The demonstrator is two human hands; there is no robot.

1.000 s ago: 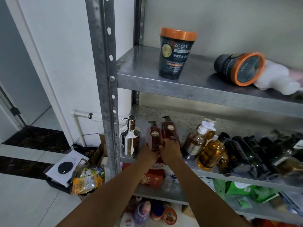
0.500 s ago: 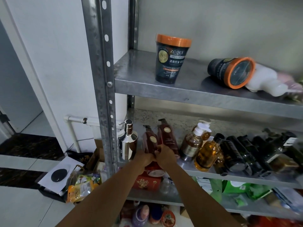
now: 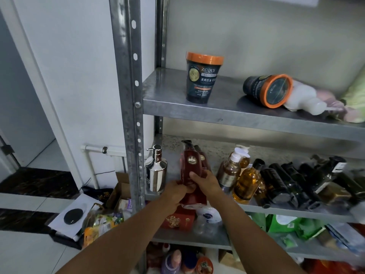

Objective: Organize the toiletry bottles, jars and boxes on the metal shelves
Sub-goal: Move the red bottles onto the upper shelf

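While both hands are holding it, the red pump bottle (image 3: 190, 165) is sitting mid-frame, at the middle shelf's (image 3: 276, 211) front.
The left hand (image 3: 174, 192) is curling round its base, the right hand (image 3: 207, 183) clasping its side.

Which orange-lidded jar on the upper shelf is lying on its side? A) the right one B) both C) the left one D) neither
A: the right jar lies tipped over with its orange lid facing the camera, while the left jar stands upright on the upper shelf.
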